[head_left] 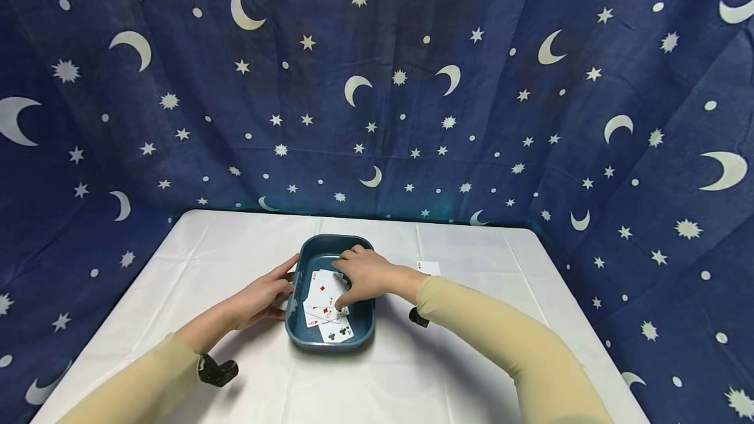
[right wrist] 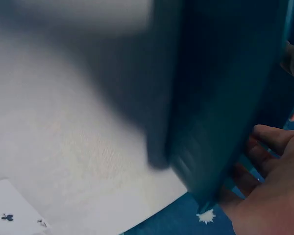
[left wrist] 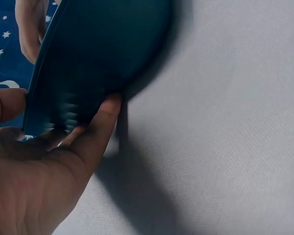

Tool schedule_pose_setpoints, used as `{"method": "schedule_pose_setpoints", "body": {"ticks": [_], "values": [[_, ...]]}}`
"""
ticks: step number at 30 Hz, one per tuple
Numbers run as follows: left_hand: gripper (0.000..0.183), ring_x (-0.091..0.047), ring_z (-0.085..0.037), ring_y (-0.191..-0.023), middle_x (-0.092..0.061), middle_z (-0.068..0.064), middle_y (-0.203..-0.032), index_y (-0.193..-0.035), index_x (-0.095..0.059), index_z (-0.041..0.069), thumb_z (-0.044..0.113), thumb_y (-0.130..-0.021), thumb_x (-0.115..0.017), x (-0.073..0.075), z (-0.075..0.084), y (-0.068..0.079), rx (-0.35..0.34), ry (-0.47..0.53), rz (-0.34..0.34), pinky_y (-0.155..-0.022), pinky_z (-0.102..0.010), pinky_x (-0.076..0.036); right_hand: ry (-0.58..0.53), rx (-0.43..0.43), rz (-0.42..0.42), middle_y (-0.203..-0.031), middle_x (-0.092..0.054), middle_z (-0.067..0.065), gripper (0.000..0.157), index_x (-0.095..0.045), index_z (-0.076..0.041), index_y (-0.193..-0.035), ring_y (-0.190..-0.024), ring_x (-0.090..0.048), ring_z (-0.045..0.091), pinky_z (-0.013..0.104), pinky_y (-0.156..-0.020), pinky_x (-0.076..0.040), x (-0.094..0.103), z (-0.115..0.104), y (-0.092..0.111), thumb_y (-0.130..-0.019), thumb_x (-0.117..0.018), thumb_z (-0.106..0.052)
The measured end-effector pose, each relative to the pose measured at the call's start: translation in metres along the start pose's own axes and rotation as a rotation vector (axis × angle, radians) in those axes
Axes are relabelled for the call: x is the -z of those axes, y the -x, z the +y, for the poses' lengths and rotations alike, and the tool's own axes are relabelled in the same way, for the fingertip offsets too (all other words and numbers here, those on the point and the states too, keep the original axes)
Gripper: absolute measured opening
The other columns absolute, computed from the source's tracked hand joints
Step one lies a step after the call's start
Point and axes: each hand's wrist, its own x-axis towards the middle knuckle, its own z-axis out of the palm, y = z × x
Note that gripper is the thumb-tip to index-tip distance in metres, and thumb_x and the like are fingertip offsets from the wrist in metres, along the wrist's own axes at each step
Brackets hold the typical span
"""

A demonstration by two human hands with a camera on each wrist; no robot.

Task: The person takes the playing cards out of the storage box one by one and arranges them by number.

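A teal rectangular tray [head_left: 330, 347] stands on the white-covered table. My left hand [head_left: 262, 300] grips its left side, the thumb at the rim and the fingers along the outer wall; the left wrist view shows this hand [left wrist: 44, 171] close up. Several playing cards lie overlapped face up in the tray, among them an ace of diamonds [head_left: 324, 285] and a clubs card [head_left: 334, 332] nearest me. Over the right rim reaches my right hand [head_left: 365, 273], thumb and fingers spread apart above the cards. Its thumb tip is right at the pile, and part of the cards is hidden beneath it.
One more playing card [head_left: 429, 267] lies face up on the table [head_left: 471, 254], beyond my right forearm; the right wrist view shows club marks on this card [right wrist: 12, 213]. A dark blue curtain [head_left: 377, 116] with moons and stars hangs behind the table and at its sides.
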Motion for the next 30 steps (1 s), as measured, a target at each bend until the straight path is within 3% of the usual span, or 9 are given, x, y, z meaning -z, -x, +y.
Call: {"method": "schedule_pose_setpoints", "body": {"ticks": [11, 30], "values": [[0.079, -0.054, -0.034, -0.117, -0.018, -0.022, -0.166, -0.166, -0.011, 0.031, 0.011, -0.099, -0.047, 0.001, 0.001, 0.0, 0.007, -0.005, -0.011, -0.079, -0.044, -0.054, 0.024, -0.026, -0.036, -0.139, -0.055, 0.0, 0.089, -0.056, -0.018, -0.147, -0.121, -0.044, 0.017, 0.038, -0.103, -0.041, -0.016, -0.008, -0.018, -0.078, -0.073, -0.072], [0.079, -0.058, -0.033, -0.113, -0.021, -0.021, -0.166, -0.166, -0.015, 0.033, 0.011, -0.098, -0.047, 0.001, 0.0, 0.0, 0.01, -0.001, 0.007, -0.078, -0.044, -0.056, 0.038, -0.068, -0.062, -0.141, -0.052, 0.001, 0.088, -0.055, -0.018, -0.147, -0.125, -0.043, 0.019, 0.04, -0.106, -0.038, -0.022, -0.01, -0.028, -0.078, -0.074, -0.071]]}}
